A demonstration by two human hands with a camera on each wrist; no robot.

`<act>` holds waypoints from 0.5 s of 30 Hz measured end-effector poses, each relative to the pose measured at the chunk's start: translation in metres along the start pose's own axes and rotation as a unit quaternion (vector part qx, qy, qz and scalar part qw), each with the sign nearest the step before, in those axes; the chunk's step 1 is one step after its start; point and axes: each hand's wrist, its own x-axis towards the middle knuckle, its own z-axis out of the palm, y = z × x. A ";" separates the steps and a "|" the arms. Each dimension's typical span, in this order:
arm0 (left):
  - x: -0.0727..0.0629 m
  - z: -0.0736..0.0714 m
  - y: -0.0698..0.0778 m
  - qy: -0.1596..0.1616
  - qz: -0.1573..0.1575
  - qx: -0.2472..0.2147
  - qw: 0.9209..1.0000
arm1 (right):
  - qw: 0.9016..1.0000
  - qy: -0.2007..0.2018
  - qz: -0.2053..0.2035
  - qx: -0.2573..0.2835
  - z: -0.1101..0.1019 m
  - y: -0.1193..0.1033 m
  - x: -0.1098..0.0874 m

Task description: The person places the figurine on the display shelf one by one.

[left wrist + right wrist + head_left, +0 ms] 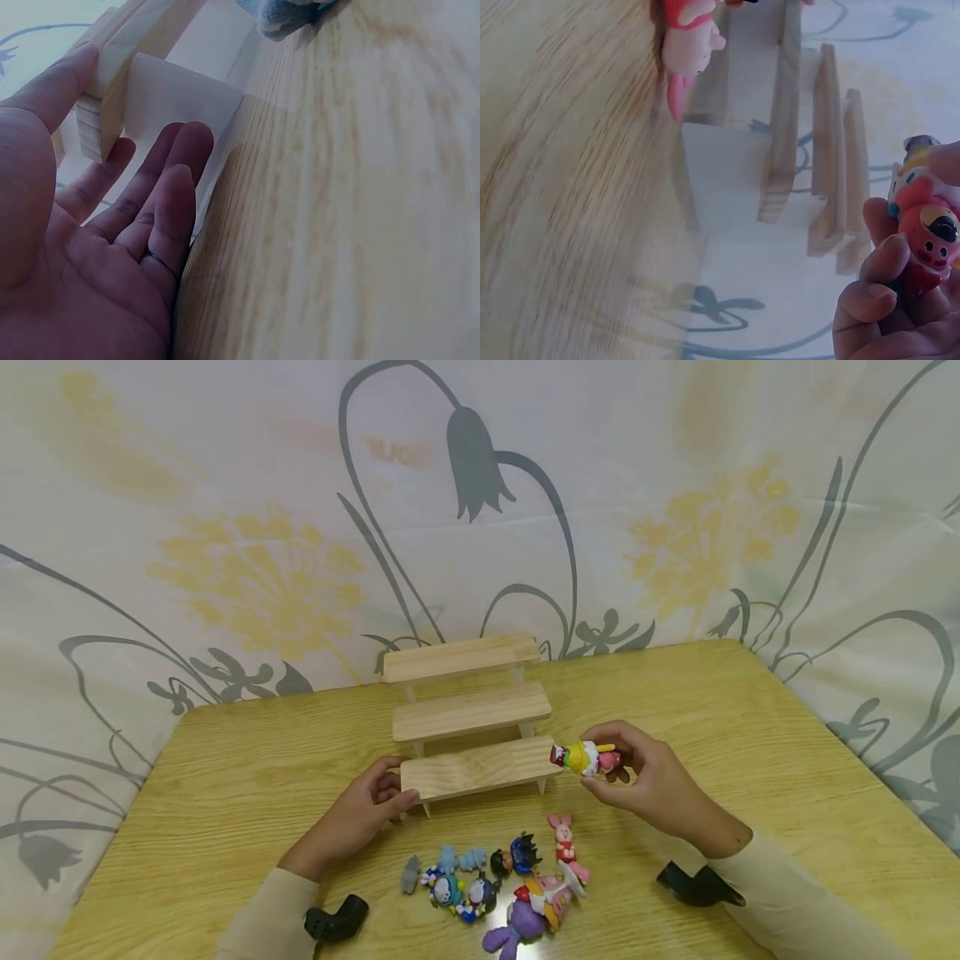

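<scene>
A three-tier wooden display stand (480, 768) stands toward the back of the table. My left hand (367, 806) grips the left end of its lowest board. In the left wrist view, the thumb lies on the board (112, 105) and the other fingers curl below, beside the white side support (176, 94). My right hand (648, 777) holds a small colourful figurine (581, 758) sideways at the right end of the lowest board. The right wrist view shows the figurine's pink-red face (934, 240) between thumb and fingers.
Several small toy figures lie in front of the stand, among them a pink pig-like one (564, 842), a purple one (521, 922), a black-and-blue one (525, 853) and a grey one (410, 874). A flower-patterned cloth (480, 552) hangs behind the table.
</scene>
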 end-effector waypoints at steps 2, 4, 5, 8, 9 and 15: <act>-0.001 0.000 0.000 -0.002 0.002 -0.002 1.000 | 1.000 0.000 -0.002 0.008 0.000 -0.003 0.000; -0.002 -0.001 -0.001 -0.003 0.005 -0.004 1.000 | 1.000 0.000 0.000 0.010 0.001 -0.006 0.000; -0.002 -0.001 -0.001 -0.004 0.006 -0.004 1.000 | 1.000 0.000 0.002 0.013 0.001 -0.008 0.000; -0.001 0.000 -0.002 -0.006 0.011 -0.005 1.000 | 0.999 -0.001 0.010 0.035 0.001 -0.012 0.000; -0.001 0.000 -0.002 -0.005 0.009 -0.005 1.000 | 0.999 0.000 0.012 0.044 0.001 -0.013 0.000; 0.001 0.001 -0.003 0.005 0.004 0.000 1.000 | 0.998 0.003 0.027 0.063 0.006 -0.021 0.008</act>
